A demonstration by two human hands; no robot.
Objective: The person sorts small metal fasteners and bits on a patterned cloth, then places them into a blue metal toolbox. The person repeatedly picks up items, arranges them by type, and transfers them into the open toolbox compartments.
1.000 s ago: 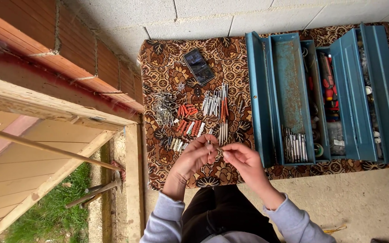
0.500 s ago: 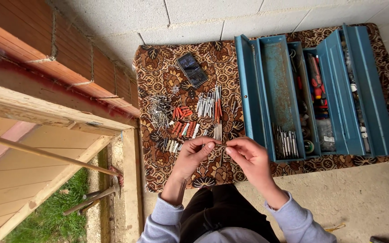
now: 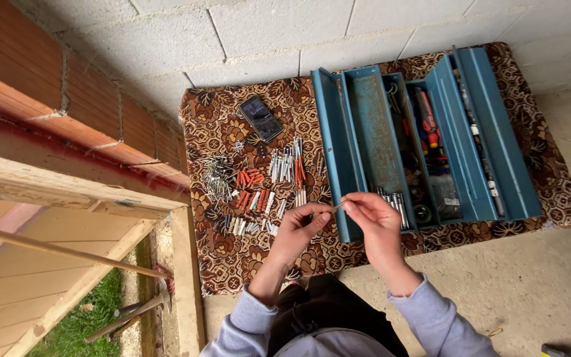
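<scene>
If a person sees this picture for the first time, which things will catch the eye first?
First, the open blue metal toolbox lying on the brown patterned cloth at upper right. Next, the left hand and right hand pinching a thin metal pin between them, with sorted rows of red and grey fasteners beyond the left hand.

- A thin, pale metal pin point(image 3: 338, 205), like a long nail or screw, is held level between the fingertips of both hands, just in front of the near left corner of the open blue toolbox.
- The left hand point(image 3: 299, 228) pinches its left end.
- The right hand point(image 3: 375, 215) pinches its right end.
</scene>
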